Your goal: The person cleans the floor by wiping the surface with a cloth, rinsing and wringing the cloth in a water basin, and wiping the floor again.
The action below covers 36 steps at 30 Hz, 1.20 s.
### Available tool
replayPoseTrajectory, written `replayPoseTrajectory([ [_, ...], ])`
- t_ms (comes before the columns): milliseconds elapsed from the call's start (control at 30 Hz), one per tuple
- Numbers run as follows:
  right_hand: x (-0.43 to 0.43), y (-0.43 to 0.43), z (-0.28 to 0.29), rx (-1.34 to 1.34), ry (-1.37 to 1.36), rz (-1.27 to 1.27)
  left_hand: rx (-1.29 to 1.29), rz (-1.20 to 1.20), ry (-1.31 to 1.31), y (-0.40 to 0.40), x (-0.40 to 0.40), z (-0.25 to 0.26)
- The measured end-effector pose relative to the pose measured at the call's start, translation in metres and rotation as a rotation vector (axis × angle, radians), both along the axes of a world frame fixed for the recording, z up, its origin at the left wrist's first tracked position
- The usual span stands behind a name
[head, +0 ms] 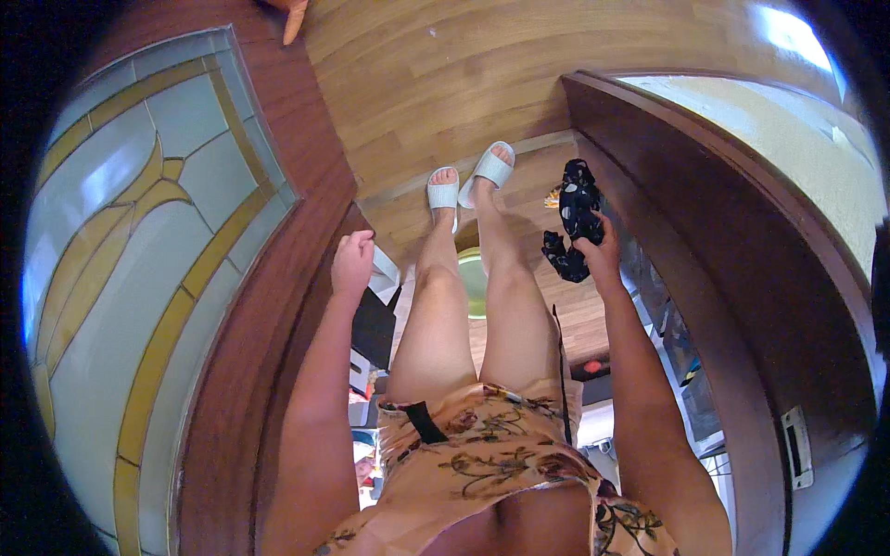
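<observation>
My right hand (602, 254) grips a bunched black cloth item with pale spots (580, 201). One part of the cloth stands up above my fingers, and another hangs to the left below them. My left hand (354, 263) is curled, with nothing visible in it. It is beside the edge of a reddish-brown door (274, 292) with a patterned glass panel (160, 278); whether it touches the door I cannot tell. Pale slippers (443, 194) are on my feet, one foot farther forward than the other.
A dark door frame (660, 201) with a metal strike plate (797, 447) stands on my right. Wood-look floor (452, 76) stretches ahead past a threshold strip (535, 142). Partly hidden behind my legs is a light green round basin (474, 281). An orange-brown object (295, 22) shows at the top left.
</observation>
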State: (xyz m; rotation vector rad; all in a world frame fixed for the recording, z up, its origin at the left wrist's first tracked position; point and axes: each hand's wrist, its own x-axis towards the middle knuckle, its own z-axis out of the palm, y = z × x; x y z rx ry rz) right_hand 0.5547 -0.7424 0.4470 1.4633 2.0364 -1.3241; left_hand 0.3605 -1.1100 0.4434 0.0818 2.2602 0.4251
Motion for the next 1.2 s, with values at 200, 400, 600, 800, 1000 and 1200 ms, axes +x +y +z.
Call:
replayPoseTrajectory([
  [200,0.003,-0.007,-0.004,-0.083,0.052,-0.137,-0.223,-0.358,0.14,-0.031,0.001,0.014],
  [400,-0.011,-0.025,0.011,-0.264,0.16,-0.455,-0.384,-0.705,0.129,-0.054,-0.016,0.029],
  [600,-0.017,-0.04,0.03,-0.268,0.132,-0.481,-0.33,-0.869,0.086,-0.063,-0.017,0.039],
  [800,-0.025,-0.034,0.022,-0.198,0.138,-0.393,-0.284,-0.86,0.073,-0.069,-0.019,0.034],
  [1000,-0.04,-0.025,0.02,-0.214,0.141,-0.421,-0.272,-0.876,0.09,-0.066,-0.017,0.036],
  [1200,-0.03,-0.025,0.016,-0.232,0.159,-0.457,-0.299,-0.879,0.059,-0.064,-0.017,0.037],
])
